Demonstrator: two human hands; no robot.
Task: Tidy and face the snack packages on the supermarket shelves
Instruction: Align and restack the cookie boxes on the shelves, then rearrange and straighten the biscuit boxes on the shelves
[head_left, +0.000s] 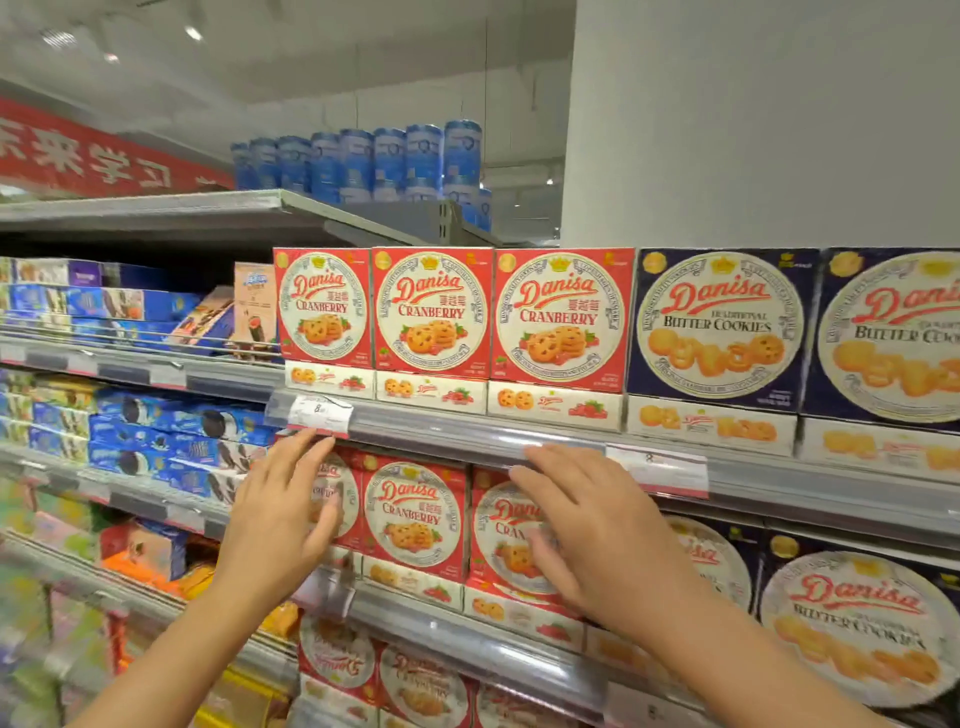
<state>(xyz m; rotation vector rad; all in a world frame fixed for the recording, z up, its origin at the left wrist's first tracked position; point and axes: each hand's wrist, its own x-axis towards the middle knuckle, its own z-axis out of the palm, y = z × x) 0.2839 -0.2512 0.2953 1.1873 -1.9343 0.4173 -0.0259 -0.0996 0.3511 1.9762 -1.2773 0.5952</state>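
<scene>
Three red Danisa cranberry cookie boxes stand face-out on the upper shelf, with navy butter cookie boxes to their right. Below the shelf rail is a second row of red cranberry boxes. My left hand is raised in front of the leftmost box of that lower row, fingers straight, fingertips at the price tag. My right hand is spread flat in front of the third lower cranberry box, fingertips near the rail. Neither hand holds anything.
Blue sandwich-cookie packs and mixed snack boxes fill the shelves at left. Blue tins stand on the top shelf. More navy butter cookie boxes sit at lower right. A white pillar rises behind the shelves.
</scene>
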